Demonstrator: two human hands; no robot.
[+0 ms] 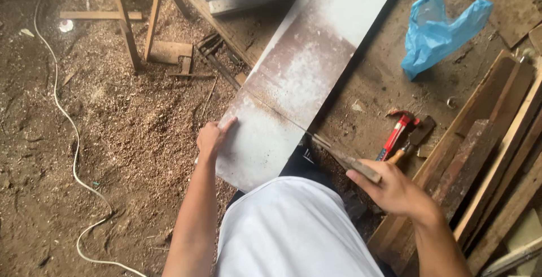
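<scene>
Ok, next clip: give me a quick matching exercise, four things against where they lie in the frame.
Things:
1. board
2. blue bag
3. white cord
4. red tool

Places:
A. upper right, on the floor
B. winding down the left side
C. centre, under the left hand
D. just above the right hand, beside the stacked planks

Pairs: 1-C, 2-A, 3-B, 4-D
</scene>
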